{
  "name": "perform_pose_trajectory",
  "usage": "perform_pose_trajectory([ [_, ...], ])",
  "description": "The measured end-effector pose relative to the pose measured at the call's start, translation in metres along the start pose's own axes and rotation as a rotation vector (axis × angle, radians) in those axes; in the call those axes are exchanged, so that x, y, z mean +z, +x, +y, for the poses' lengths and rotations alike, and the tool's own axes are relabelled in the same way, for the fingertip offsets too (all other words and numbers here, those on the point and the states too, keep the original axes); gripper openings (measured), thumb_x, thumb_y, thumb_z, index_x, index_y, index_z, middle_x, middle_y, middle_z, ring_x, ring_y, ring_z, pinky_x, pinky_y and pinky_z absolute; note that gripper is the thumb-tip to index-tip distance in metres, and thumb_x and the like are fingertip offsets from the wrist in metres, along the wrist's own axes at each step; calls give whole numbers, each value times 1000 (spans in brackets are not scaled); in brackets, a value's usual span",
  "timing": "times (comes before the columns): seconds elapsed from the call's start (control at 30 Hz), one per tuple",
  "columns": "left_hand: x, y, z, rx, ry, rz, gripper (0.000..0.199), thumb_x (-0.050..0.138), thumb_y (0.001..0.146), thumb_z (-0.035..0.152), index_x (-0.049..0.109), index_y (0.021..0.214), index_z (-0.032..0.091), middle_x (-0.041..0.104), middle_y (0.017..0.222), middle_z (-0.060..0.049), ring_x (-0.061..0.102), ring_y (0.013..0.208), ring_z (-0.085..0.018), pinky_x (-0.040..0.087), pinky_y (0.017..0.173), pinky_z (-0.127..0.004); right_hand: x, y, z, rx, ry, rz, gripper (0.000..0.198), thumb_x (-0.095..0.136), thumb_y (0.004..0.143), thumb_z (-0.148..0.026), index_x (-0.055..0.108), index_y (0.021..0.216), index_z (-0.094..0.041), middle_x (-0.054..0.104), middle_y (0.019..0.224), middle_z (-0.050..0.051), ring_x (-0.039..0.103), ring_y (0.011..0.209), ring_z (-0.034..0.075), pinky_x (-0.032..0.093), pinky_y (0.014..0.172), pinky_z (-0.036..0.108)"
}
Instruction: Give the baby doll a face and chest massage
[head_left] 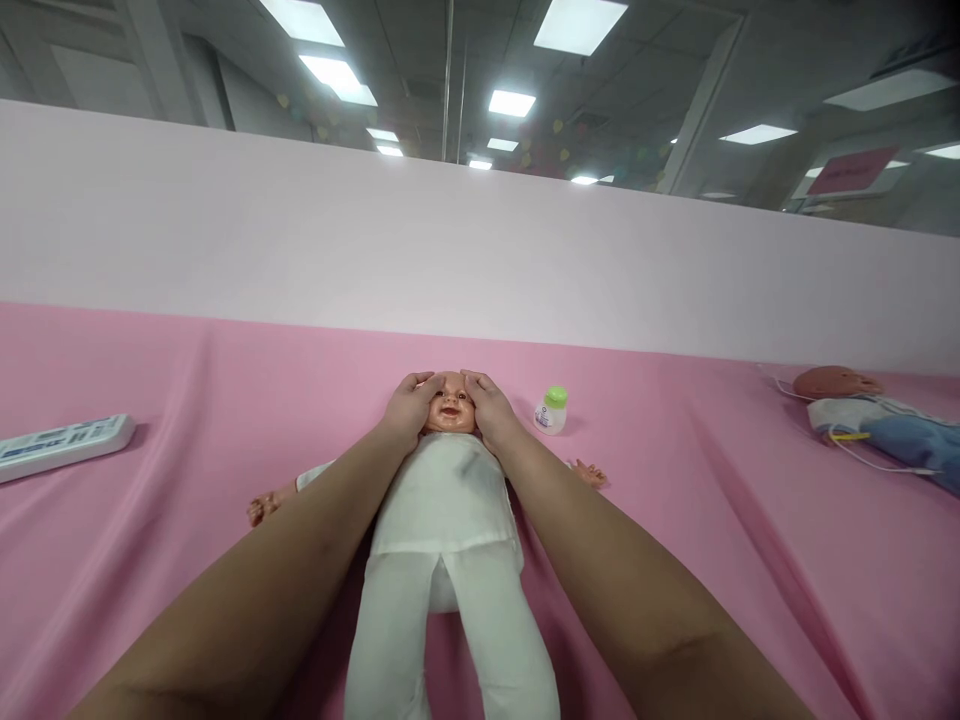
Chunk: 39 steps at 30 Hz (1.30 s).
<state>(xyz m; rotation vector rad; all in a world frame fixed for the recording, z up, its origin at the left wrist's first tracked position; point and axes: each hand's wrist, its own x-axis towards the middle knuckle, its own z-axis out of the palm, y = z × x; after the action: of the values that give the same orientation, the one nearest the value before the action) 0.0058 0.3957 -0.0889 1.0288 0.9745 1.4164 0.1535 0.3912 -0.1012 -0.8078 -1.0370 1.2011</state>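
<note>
A baby doll (pixel 448 495) in white top and trousers lies on its back in front of me, head away from me and arms spread out. My left hand (pixel 409 406) cups one side of its head, the thumb laid over the brow. On the other side my right hand (pixel 491 408) mirrors it, thumb near the temple. The fingers of both hands curve around the head and are partly hidden. Just right of my right hand stands a small clear bottle (pixel 551 412) with a green cap.
Pink cloth (pixel 225 400) covers the surface, with folds at left and right. A long white device (pixel 67 445) lies at the far left. Another doll (pixel 892 425) in blue and white clothing, with a thin cord, lies at the far right. A white panel (pixel 480 260) with glass above bounds the back.
</note>
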Motion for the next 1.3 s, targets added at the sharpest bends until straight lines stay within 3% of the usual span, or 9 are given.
perform_pose_trajectory([
  [0.17, 1, -1, 1, -30, -22, 46, 20, 71, 87, 35, 70, 102, 22, 75, 96, -8, 72, 86, -22, 60, 76, -34, -4, -1, -2, 88, 72, 12, 38, 74, 83, -41, 73, 120, -30, 72, 128, 4, 65, 120, 27, 51, 109, 49],
  [0.37, 1, -2, 3, -56, -46, 98, 16, 65, 90, 29, 71, 102, 22, 75, 100, -9, 73, 86, -23, 60, 78, -37, -10, -3, -3, 159, 189, -37, 52, 78, 74, -28, 71, 125, -32, 71, 133, 2, 64, 123, 28, 50, 111, 51],
  [0.5, 2, -5, 3, -20, -70, 62, 20, 70, 87, 35, 71, 101, 21, 74, 97, -8, 72, 87, -23, 60, 79, -36, -5, -6, -5, 140, 188, -42, 51, 82, 72, -32, 71, 122, -30, 73, 125, 4, 66, 117, 27, 51, 110, 48],
  [0.7, -1, -7, 3, -15, -56, -44, 51, 89, 71, 31, 66, 115, 19, 74, 104, -10, 73, 86, -23, 60, 81, -37, -1, -6, -3, 31, 50, -34, 60, 92, 66, -41, 64, 117, -25, 71, 113, 3, 69, 103, 23, 55, 100, 44],
  [0.93, 2, -7, 7, -39, -13, -20, 45, 86, 73, 33, 67, 112, 20, 75, 100, -9, 73, 84, -22, 59, 78, -35, -1, -3, -1, 22, 43, -41, 49, 84, 74, -49, 66, 113, -26, 73, 106, 2, 68, 104, 23, 54, 100, 44],
  [1.13, 2, -4, 5, -74, -52, 44, 25, 71, 82, 28, 72, 107, 22, 76, 99, -9, 73, 86, -24, 61, 75, -35, -8, -3, -5, 127, 69, -35, 38, 75, 83, -40, 70, 120, -32, 71, 125, 3, 66, 115, 26, 54, 104, 46],
  [1.3, 3, -8, 8, -109, -94, 60, 27, 65, 83, 21, 72, 109, 22, 77, 101, -10, 74, 86, -26, 62, 76, -39, -20, -8, -17, 252, 43, -126, 51, 73, 82, -30, 66, 132, -38, 65, 142, -1, 65, 122, 26, 52, 106, 47],
])
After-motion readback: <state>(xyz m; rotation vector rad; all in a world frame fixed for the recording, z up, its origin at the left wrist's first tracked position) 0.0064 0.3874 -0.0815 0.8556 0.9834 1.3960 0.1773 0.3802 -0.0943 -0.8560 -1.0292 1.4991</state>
